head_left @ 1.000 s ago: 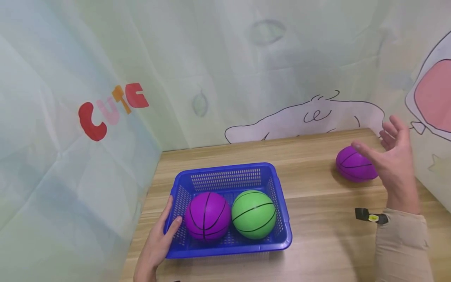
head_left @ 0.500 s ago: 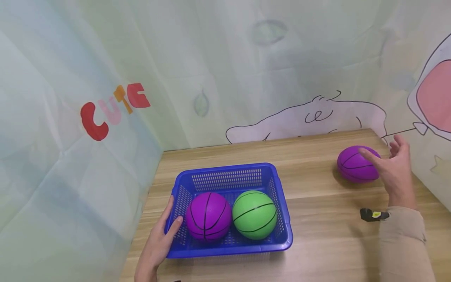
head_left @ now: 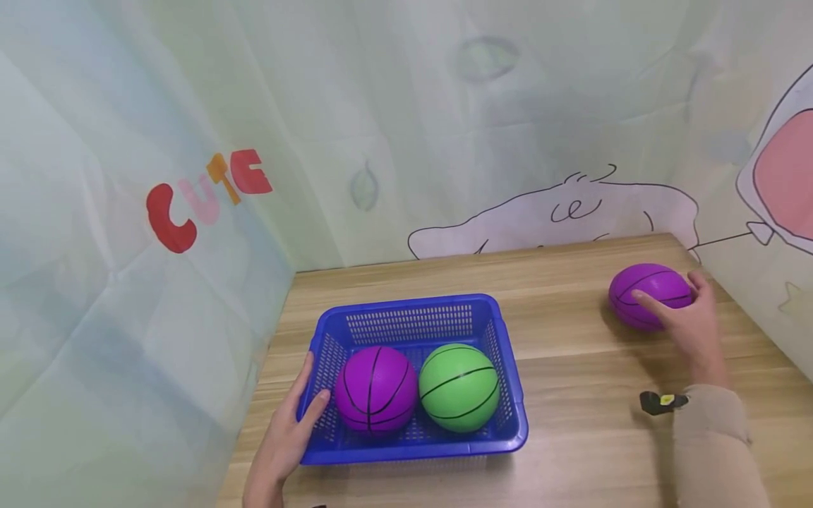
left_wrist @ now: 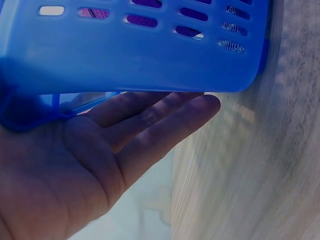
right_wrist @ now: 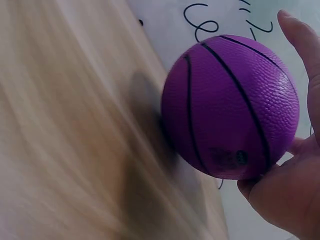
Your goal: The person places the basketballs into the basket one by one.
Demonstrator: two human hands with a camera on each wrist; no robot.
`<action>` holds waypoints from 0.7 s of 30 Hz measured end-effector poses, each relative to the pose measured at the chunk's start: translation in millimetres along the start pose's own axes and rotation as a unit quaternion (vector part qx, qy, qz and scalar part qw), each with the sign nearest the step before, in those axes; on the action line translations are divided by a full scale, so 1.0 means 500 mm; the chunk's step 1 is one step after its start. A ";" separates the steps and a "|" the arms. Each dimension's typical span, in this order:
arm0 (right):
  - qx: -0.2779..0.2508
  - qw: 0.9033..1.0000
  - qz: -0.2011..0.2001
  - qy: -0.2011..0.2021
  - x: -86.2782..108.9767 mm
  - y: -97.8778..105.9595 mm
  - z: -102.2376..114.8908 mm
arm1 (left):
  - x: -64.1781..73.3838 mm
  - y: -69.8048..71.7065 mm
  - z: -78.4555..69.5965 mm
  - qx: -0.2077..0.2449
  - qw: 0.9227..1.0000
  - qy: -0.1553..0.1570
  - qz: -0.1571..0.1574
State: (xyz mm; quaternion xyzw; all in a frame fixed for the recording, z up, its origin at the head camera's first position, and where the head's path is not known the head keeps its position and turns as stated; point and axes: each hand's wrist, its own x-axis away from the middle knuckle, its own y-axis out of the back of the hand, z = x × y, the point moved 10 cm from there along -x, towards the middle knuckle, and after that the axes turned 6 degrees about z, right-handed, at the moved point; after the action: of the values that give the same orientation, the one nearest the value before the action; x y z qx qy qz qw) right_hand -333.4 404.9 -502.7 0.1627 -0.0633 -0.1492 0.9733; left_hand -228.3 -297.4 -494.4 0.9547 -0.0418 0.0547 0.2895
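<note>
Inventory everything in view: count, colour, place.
Flat wooden table: 1, light brown, lower head view
Rectangular slotted plastic basket: 1, blue, on the table
Round purple balls: 2, black-lined purple, one in the basket, the other at the table's right rear
Round green ball: 1, black-lined green, in the basket
Creased printed backdrop: 1, pale green, behind and beside the table
CUTE letters: 4, red, pink, orange, backdrop's left
Animal drawing: 1, whitish, backdrop's rear
Balloon drawing: 1, pink, backdrop's right
Leaf drawings: 2, faint green, backdrop's rear
Small object: 1, black and yellow, right wrist
Cloth sleeve: 1, beige, right arm
Left hand: 1, bare, holding the basket's left side
Right hand: 1, bare, at the right-rear ball
</note>
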 end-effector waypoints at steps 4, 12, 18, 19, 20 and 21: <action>-0.005 1.000 -0.004 -0.007 0.000 -0.011 -0.009 | 0.001 0.000 -0.002 0.002 1.000 -0.004 0.001; -0.016 1.000 -0.014 -0.007 -0.002 -0.024 -0.025 | 0.001 -0.001 0.001 0.006 1.000 -0.002 0.001; -0.022 1.000 -0.018 -0.008 0.001 -0.024 -0.037 | 0.000 -0.001 -0.002 0.006 1.000 -0.008 0.000; -0.023 1.000 -0.019 -0.007 0.002 -0.023 -0.038 | 0.000 -0.001 -0.002 0.006 1.000 -0.008 0.000; -0.025 0.999 -0.020 -0.006 0.003 -0.023 -0.038 | -0.001 -0.001 -0.003 0.007 1.000 -0.007 0.001; -0.028 0.999 -0.021 -0.007 0.003 -0.023 -0.038 | -0.001 -0.002 -0.003 0.008 1.000 -0.007 0.001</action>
State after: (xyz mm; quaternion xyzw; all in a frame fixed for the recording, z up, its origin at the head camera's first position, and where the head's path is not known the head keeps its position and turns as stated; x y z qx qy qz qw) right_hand -331.7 399.4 -524.1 0.1361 -0.0622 -0.1720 0.9737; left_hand -228.9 -295.9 -493.7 0.9572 -0.0446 0.0489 0.2818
